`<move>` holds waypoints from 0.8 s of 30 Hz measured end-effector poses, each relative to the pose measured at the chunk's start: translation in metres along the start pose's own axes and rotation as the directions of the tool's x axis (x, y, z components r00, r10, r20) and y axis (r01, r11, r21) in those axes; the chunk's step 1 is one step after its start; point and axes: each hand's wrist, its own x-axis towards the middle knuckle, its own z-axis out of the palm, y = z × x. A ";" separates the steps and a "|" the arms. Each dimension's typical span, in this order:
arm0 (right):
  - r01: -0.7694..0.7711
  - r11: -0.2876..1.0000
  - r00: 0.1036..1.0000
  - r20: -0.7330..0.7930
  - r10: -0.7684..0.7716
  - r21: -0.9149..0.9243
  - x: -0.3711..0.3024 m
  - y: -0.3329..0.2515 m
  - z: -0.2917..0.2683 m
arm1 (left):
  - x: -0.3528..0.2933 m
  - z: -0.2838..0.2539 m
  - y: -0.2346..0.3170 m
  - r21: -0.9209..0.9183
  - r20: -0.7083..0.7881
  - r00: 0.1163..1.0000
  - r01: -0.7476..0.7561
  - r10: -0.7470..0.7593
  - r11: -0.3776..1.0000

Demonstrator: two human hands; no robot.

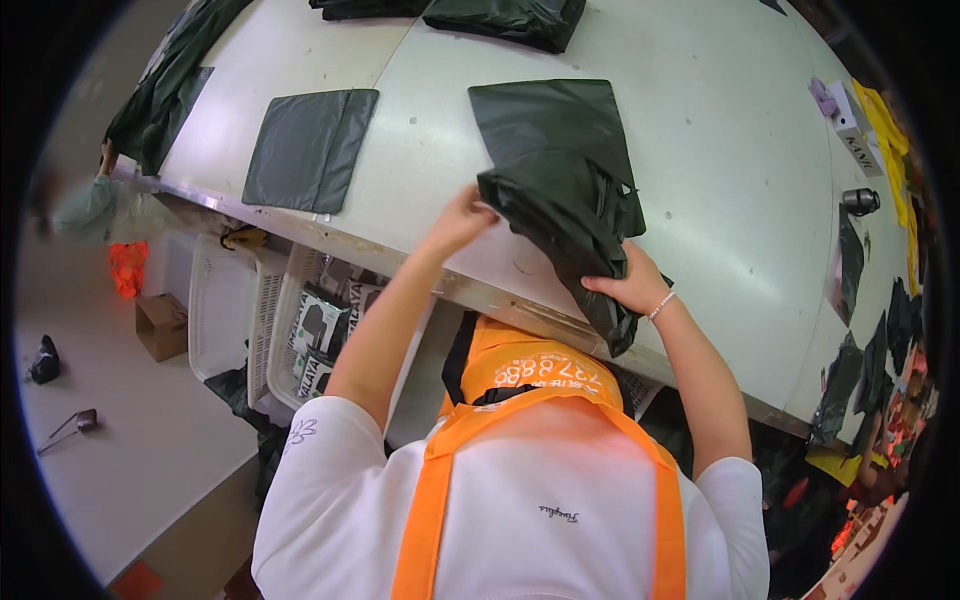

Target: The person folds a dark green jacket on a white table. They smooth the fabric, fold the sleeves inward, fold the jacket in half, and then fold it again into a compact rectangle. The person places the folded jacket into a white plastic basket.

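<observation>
A dark green-black sheet of thin, shiny material, which looks like a garment [570,205], lies partly folded on the white table [720,230]. Its far part is flat, while the near part is bunched and hangs over the front edge. My right hand [632,282] grips the bunched right side, thumb on top and fingers tucked behind the cloth. Beside the raised left corner is my left hand [463,222], its fingers loosely bent and apart, close to the material. Whether its fingertips touch the cloth is hard to see. Farther left lies a flat, folded dark square [310,150].
More folded dark pieces [505,22] lie at the far edge. Below the table's left front, white plastic baskets [275,310] hold packaged items. A cardboard box [162,327] sits on the floor. Another person's hand [108,157] touches dark cloth at far left. A black cylinder [860,202] stands right.
</observation>
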 end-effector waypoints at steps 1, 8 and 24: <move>-0.028 1.000 1.000 0.003 0.028 0.002 0.005 -0.001 -0.003 | -0.015 0.030 0.023 0.069 0.111 0.993 0.040 -0.047 0.997; -0.146 0.945 0.989 -0.043 0.140 -0.294 0.022 -0.008 -0.032 | 0.017 0.029 0.059 0.183 -0.021 1.000 -0.018 0.022 0.983; -0.132 0.872 0.991 -0.046 0.126 -0.472 0.026 -0.033 -0.026 | -0.054 0.077 0.081 0.803 0.112 0.855 -0.379 0.507 0.461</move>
